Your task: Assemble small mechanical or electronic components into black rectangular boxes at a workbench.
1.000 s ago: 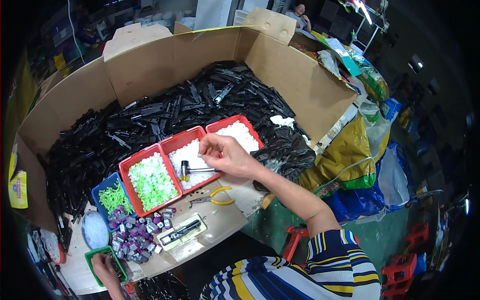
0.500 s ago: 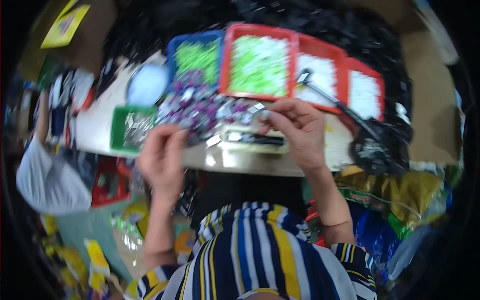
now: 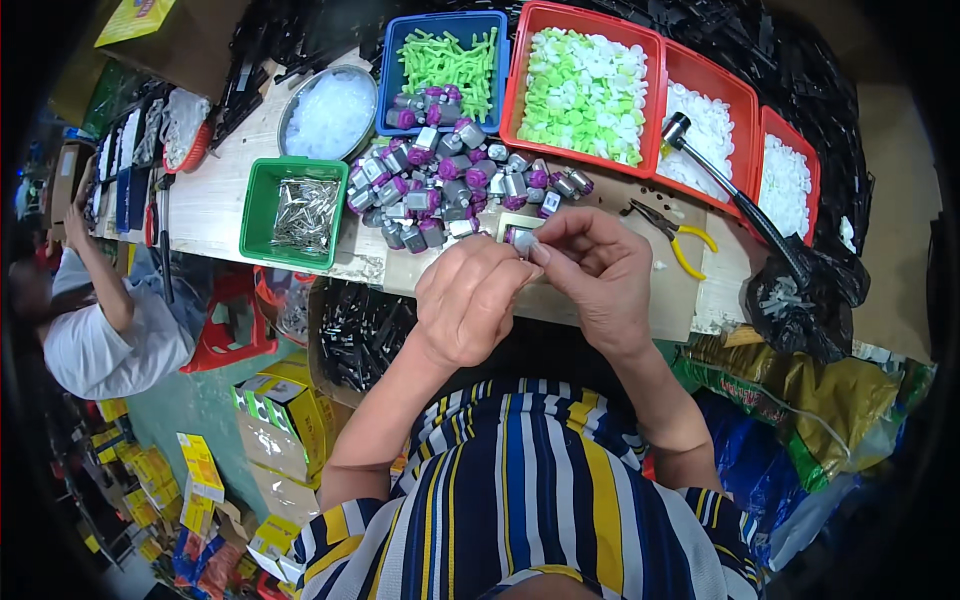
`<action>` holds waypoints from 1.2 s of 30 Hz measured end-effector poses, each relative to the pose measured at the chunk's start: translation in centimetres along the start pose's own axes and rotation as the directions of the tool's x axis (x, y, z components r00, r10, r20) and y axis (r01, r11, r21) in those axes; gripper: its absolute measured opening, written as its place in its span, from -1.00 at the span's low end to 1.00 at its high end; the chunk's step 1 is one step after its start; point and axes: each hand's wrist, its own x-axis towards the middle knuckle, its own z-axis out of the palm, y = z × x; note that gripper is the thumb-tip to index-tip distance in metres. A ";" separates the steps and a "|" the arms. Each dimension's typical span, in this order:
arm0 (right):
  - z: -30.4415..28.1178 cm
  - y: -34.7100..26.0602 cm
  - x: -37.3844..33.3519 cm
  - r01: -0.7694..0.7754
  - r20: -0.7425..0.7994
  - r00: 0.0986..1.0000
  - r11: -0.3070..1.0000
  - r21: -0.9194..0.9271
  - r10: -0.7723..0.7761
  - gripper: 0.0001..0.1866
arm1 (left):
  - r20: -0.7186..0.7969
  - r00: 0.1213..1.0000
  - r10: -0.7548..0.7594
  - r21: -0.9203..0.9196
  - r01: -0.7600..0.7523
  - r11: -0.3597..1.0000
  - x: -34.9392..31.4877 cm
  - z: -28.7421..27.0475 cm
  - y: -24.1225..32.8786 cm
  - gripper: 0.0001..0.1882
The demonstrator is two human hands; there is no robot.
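My right hand (image 3: 610, 285) pinches a small grey-and-purple block-shaped part (image 3: 521, 238) between thumb and fingertips, over the bench's front edge. Close against it, my left hand (image 3: 465, 300) is closed with its fingertips meeting beside the part; what those fingers hold, if anything, is hidden. Just beyond both hands lies a heap of similar grey-and-purple parts (image 3: 455, 190). To the left of the heap stands a green bin (image 3: 256, 200) with many thin metal pins (image 3: 305, 215). A pale cream block (image 3: 512, 222) shows partly behind the held part.
Yellow-handled pliers (image 3: 692, 250) lie right of my hands. A hammer (image 3: 725, 180) leans across red bins (image 3: 655, 100) of white and green pieces. Farther left are a blue bin (image 3: 388, 80) and a round bowl (image 3: 330, 110). A co-worker (image 3: 115, 320) sits at far left.
My left hand has moved right, from beside the green bin to meet my right hand. The right hand has stayed near the heap, still pinching a part. The view has shifted and sharpened.
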 end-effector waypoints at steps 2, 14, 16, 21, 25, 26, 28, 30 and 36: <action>0.0 0.0 0.0 -0.011 0.001 1.000 1.000 -0.008 0.011 -0.85 | -0.002 1.000 0.009 0.019 -0.009 1.000 -0.2 0.1 -0.2 -0.78; -1.6 -1.0 -1.0 0.259 0.102 0.966 0.881 -0.396 -0.238 -0.82 | 0.083 0.907 -0.413 -0.310 0.417 0.854 1.2 -0.4 0.7 -0.71; -2.2 -1.4 -1.2 0.296 0.165 0.955 0.826 -0.479 -0.246 -0.84 | 0.250 0.876 -0.414 -0.372 0.481 0.794 1.7 -0.2 0.3 -0.70; -3.0 -1.6 -1.7 0.267 0.137 0.964 0.815 -0.515 -0.230 -0.85 | 0.327 0.891 -0.316 -0.379 0.430 0.819 1.6 0.3 0.0 -0.72; -3.3 -1.6 -1.5 0.402 0.189 0.910 0.672 -0.622 -0.369 -0.86 | 0.340 0.879 -0.334 -0.384 0.455 0.804 1.7 0.6 0.3 -0.73; -3.3 -1.6 -1.5 0.401 0.187 0.910 0.670 -0.624 -0.370 -0.86 | 0.346 0.875 -0.339 -0.385 0.461 0.799 1.7 0.7 0.3 -0.74; -3.3 -1.6 -1.7 0.439 0.198 0.885 0.617 -0.653 -0.420 -0.86 | 0.346 0.878 -0.330 -0.397 0.456 0.797 1.5 0.9 0.2 -0.73; -3.3 -1.6 -1.8 0.430 0.192 0.889 0.613 -0.662 -0.416 -0.86 | 0.343 0.881 -0.324 -0.406 0.451 0.795 1.3 1.1 0.1 -0.72; -3.1 -1.4 -2.0 0.364 0.120 0.917 0.676 -0.641 -0.380 -0.85 | 0.378 0.831 -0.407 -0.469 0.551 0.690 0.5 1.2 0.1 -0.71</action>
